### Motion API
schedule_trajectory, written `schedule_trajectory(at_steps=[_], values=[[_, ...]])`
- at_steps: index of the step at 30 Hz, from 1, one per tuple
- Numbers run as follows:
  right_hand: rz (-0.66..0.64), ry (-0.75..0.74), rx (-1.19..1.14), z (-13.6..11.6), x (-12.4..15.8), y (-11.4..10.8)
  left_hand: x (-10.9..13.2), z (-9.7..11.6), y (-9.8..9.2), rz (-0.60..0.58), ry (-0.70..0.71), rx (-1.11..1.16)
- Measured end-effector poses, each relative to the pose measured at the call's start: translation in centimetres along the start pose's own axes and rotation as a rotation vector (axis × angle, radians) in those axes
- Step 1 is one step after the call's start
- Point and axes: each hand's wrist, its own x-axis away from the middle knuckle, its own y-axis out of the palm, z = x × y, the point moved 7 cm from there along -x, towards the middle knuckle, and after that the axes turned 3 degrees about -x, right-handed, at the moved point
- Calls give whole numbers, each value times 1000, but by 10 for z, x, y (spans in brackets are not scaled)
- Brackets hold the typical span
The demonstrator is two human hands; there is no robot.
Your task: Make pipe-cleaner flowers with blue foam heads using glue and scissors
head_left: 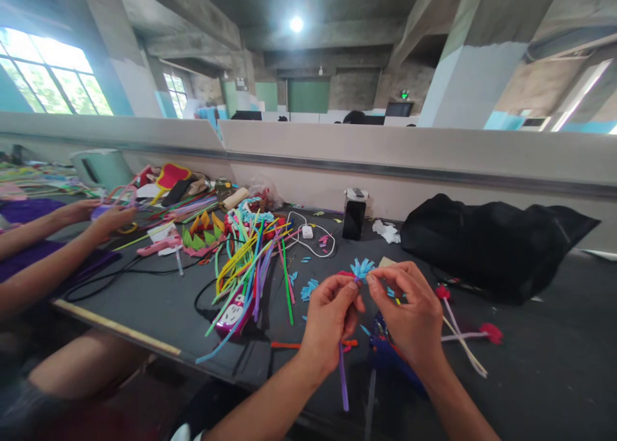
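Observation:
My left hand (332, 312) is closed on the purple pipe-cleaner stem (343, 377) of a flower. Bright blue pipe-cleaner petals (362, 269) fan out at the top of that stem, above my thumb and finger. My right hand (409, 306) pinches at the right edge of the flower, thumb and index finger together; what lies between these fingertips is mostly hidden. Short cut blue pieces (309, 290) lie on the dark table to the left of my hands. Beneath my right forearm is a dark blue object (393, 360), partly covered. An orange pipe cleaner (286, 345) rests behind my left wrist.
Many coloured pipe cleaners (241, 261) lie heaped over a purple power strip (234, 315). A phone (354, 220) leans upright at the back. To the right are a black bag (486, 245) and red-tipped stems (490, 333). A co-worker's hands (110, 222) work at the left.

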Motion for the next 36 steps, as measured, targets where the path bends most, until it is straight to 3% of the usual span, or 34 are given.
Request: schedule_trajectory(at_steps=[12,29,36], values=[[20,-88,90,-1,1,0,2,0,3,1,-15,18],[-8,-94,78,2,0,2,2,0,1,11,-12,2],[-25,-42,38,2,-1,0,1,-1,3,-36,-17,8]])
